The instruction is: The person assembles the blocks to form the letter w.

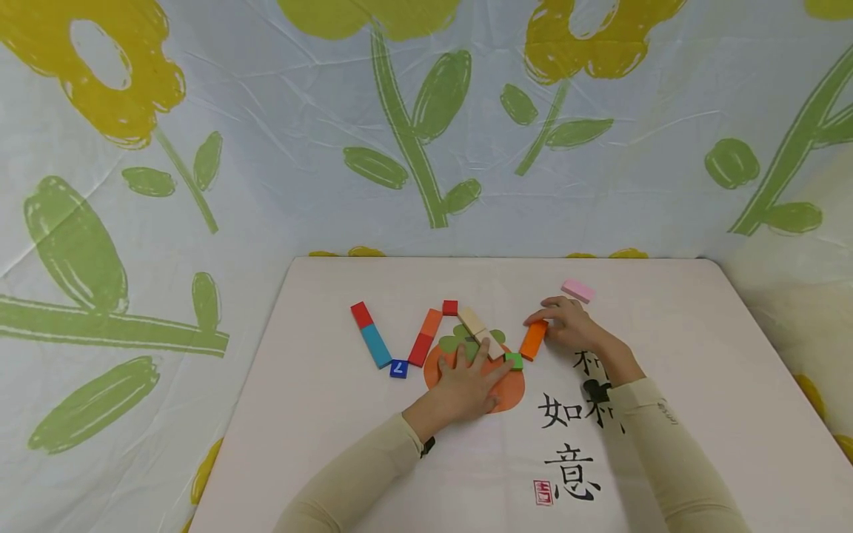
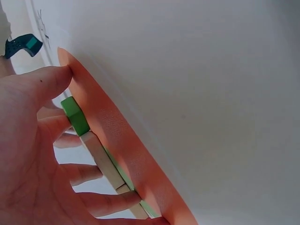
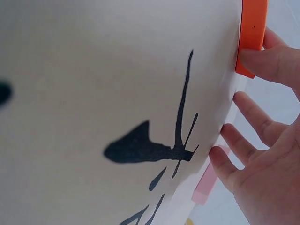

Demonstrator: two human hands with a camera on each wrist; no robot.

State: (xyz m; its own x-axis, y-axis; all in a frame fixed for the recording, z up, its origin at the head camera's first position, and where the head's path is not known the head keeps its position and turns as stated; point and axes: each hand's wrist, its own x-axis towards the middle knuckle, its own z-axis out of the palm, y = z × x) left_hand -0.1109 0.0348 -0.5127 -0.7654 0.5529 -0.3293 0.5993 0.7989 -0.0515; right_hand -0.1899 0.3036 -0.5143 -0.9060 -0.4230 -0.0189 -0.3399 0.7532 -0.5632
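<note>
My right hand (image 1: 574,327) pinches an orange rectangular block (image 1: 533,341) near its far end, thumb on one side; the block (image 3: 253,28) stands at the edge of the right wrist view. My left hand (image 1: 464,390) lies with its fingers spread over an orange fruit print. Its fingertips touch a green cube (image 1: 513,361) and a plain wooden block (image 1: 492,348), with a second wooden block (image 1: 471,320) in line beyond. In the left wrist view the green cube (image 2: 75,116) butts against the wooden one. The orange block's near end is close to the green cube.
The zigzag row continues left with a red cube (image 1: 450,307), an orange-red block (image 1: 435,321), a red block (image 1: 420,349), a blue cube (image 1: 399,369), a light-blue block (image 1: 376,346) and another red block (image 1: 362,315). A pink block (image 1: 577,291) lies behind my right hand.
</note>
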